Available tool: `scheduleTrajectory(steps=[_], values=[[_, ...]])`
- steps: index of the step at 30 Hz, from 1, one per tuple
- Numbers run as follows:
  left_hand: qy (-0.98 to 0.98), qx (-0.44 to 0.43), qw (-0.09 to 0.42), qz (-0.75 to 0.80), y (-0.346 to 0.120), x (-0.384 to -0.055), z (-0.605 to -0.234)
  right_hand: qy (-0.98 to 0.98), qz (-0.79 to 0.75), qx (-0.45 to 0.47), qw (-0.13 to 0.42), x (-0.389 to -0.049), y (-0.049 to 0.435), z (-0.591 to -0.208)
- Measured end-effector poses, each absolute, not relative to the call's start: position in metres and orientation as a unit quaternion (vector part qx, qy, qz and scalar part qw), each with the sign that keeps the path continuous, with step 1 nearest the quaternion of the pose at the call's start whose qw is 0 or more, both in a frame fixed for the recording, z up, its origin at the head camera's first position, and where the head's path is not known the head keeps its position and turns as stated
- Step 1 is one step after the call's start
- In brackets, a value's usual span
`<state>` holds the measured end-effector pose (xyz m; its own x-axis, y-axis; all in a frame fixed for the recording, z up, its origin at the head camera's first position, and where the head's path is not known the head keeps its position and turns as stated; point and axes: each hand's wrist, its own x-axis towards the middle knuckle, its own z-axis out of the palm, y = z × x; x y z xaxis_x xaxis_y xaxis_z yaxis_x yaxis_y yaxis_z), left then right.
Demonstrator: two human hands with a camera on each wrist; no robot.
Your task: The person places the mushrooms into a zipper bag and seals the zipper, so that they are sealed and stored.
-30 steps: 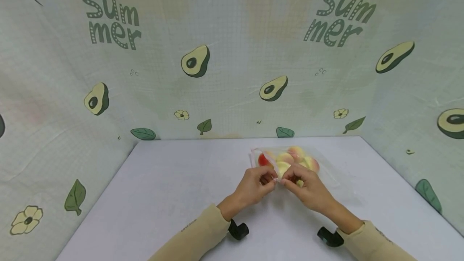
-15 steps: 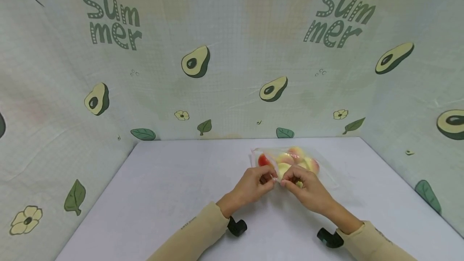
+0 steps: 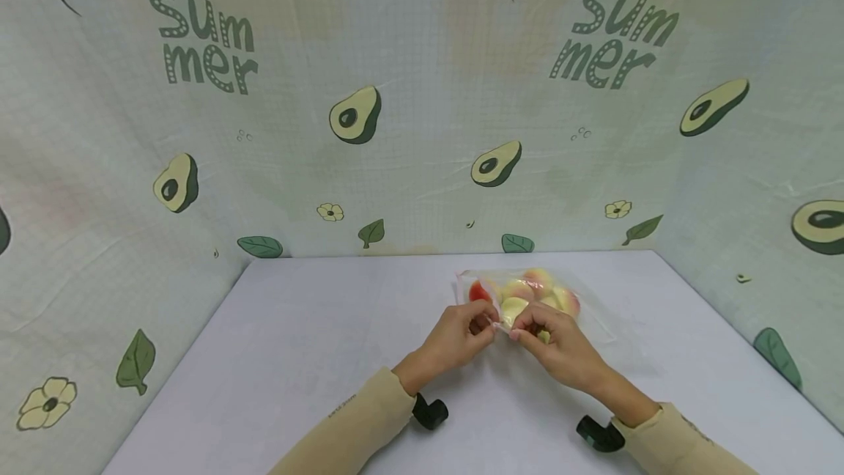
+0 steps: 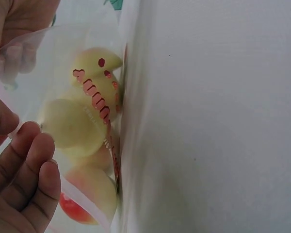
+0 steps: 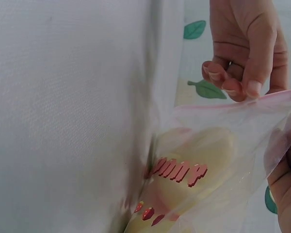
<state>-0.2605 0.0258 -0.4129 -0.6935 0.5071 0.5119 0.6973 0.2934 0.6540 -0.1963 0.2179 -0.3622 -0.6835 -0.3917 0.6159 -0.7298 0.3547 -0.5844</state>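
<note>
Several yellow-pink peaches (image 3: 538,282) lie in a clear plastic zip bag (image 3: 596,321) with a pink edge; one peach (image 4: 82,204) shows a strong red patch. My left hand (image 3: 461,334) pinches the pink edge between thumb and forefinger, its other fingers loosely curled. Close by on the right, my right hand (image 3: 557,343) holds the same edge between thumb and fingers. In the right wrist view some right-hand fingers (image 5: 283,177) show through the film. Red-pink printing (image 4: 97,99) runs along the bag's side. The hands hide part of the bag's near edge.
The bag rests on a white-covered table (image 3: 316,336) near its back right. A patterned cloth (image 3: 422,108) with avocados and leaves hangs behind and along both sides. Black wrist cameras (image 3: 430,413) sit under both sleeves.
My left hand has shifted slightly left along the bag's edge, widening the gap to my right hand. The right hand stays nearly still, and the peaches keep their place.
</note>
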Motion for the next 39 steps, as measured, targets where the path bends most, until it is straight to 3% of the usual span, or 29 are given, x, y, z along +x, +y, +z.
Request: scheduleTrajectory(steps=[12,39], values=[[-0.813,-0.366,0.085,-0.445,0.021,-0.269,-0.415,-0.809,0.437,0.349,0.181,-0.216,0.231,-0.391],[-0.815,-0.343,0.042,-0.466,0.010,-0.302,-0.419,-0.807,0.447,0.347,0.171,-0.213,0.232,-0.384]])
